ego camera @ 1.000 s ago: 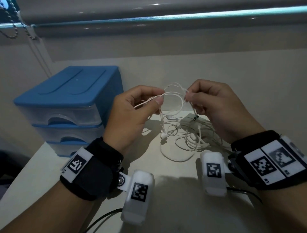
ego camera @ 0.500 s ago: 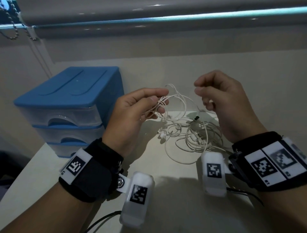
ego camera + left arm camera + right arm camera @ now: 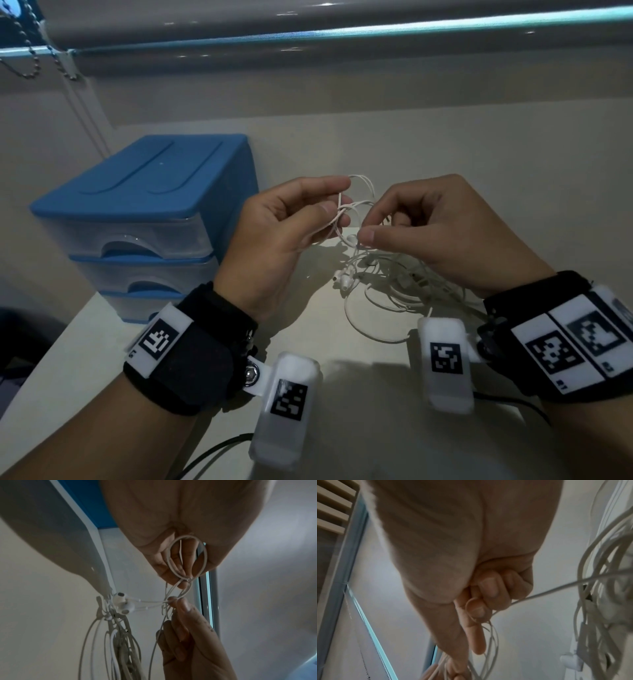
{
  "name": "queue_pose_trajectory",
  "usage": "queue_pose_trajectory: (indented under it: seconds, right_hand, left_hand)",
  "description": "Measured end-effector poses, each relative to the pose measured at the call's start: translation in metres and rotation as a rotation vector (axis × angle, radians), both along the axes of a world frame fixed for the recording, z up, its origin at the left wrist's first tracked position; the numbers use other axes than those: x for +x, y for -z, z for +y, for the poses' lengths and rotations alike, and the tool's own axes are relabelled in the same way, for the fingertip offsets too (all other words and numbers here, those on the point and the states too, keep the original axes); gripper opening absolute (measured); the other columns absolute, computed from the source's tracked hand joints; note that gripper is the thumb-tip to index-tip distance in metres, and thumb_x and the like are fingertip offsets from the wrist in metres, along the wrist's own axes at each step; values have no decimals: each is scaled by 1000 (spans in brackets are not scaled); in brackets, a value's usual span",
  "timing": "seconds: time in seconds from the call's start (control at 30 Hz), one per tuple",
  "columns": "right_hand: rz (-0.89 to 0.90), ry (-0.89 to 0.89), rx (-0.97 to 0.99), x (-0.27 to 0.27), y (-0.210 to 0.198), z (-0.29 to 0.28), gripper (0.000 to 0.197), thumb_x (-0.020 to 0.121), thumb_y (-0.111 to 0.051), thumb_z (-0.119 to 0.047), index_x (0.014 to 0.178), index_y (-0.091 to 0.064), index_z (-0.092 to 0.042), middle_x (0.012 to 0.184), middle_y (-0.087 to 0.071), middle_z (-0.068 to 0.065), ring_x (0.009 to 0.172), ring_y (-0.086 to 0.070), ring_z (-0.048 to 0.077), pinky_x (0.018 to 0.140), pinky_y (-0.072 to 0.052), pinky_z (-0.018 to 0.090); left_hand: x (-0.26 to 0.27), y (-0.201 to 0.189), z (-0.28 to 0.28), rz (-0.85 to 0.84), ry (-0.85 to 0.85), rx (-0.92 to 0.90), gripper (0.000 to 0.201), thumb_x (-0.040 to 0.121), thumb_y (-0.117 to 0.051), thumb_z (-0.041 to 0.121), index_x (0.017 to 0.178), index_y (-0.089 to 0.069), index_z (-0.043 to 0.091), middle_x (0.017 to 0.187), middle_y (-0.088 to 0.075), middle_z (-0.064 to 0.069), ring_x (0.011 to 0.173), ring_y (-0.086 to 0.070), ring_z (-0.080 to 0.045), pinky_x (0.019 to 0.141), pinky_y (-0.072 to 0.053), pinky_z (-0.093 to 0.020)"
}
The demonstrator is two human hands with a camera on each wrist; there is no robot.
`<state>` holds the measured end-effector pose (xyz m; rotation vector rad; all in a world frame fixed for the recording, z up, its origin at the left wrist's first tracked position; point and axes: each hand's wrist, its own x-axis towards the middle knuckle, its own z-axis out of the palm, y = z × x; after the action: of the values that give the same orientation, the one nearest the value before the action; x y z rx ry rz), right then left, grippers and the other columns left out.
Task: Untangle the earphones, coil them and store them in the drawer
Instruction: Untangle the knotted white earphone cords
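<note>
- Left hand [image 3: 274,236] is pinching a small loop of the white earphones [image 3: 356,209] between thumb and fingers.
- Right hand [image 3: 435,233] is pinching the cord just at its 3 o'clock.
- Remaining tangle is lying on the table [image 3: 342,428] below.
- Blue drawer unit [image 3: 144,212] is standing at 9 o'clock.

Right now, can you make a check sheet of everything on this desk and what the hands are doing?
Surface: pale desk, dimly lit.
Job's things: white earphones, tangled, partly lifted; earbuds hang beside the knot. Blue drawer unit at the desk's left, drawers closed.
Clutter: nothing seen.
Grips: left hand pinches looped wire; right hand pinches a strand at the knot.
Cables: black lead trails below the left wrist.
Surroundings: wall, window blind with bead chain.
</note>
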<state>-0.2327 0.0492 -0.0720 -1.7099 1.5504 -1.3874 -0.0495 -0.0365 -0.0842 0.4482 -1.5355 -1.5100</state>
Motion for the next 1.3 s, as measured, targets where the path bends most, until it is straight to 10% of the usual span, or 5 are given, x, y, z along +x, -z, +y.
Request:
queue_pose_trajectory:
  seconds: [0.27, 0.5, 0.67, 0.97, 1.3]
  right_hand:
    - [-66, -82, 20, 5, 1, -1, 13, 90, -72, -5, 77, -70, -7, 58, -44, -1, 56, -38, 10, 57, -37, 17]
    - [-246, -139, 133, 4, -1, -4, 16, 84, -51, -20, 71, -55, -13, 73, -43, 8, 68, -37, 18, 64, -28, 38]
    - [-441, -181, 57, -3, -5, -2, 22, 92, -49, -21, 71, -54, -14, 77, -49, 7, 72, -39, 17, 63, -26, 34]
    - [-164, 114, -95, -8, 0, -6, 23, 101, -59, -20, 80, -69, -22, 79, -65, 3, 71, -55, 8, 69, -37, 20]
    - [-374, 35, -216, -3, -3, -6, 16, 102, -57, -11, 91, -68, -7, 85, -66, 9, 72, -61, 17, 69, -52, 27]
  left_hand:
    - [-2, 3, -2, -45, -34, -47, 35, 83, -73, -1, 116, -73, 8, 101, -73, -14, 88, -68, -20, 87, -56, -29]
    - [-5, 6, -3, -55, -82, -77, 31, 85, -72, -7, 110, -76, 10, 90, -72, -5, 84, -64, -17, 81, -55, -22]
    - [-3, 7, -6, -85, -94, -67, 31, 87, -69, -8, 113, -74, 8, 89, -68, -5, 84, -61, -20, 79, -55, -21]
    - [0, 0, 0, -35, 36, 48, 45, 93, -33, -14, 108, -73, -1, 104, -72, -25, 89, -70, -27, 79, -60, -27]
    - [-3, 3, 3, -126, 66, -72, 26, 87, -67, -7, 109, -74, 5, 96, -76, -9, 86, -72, -15, 82, -57, -24]
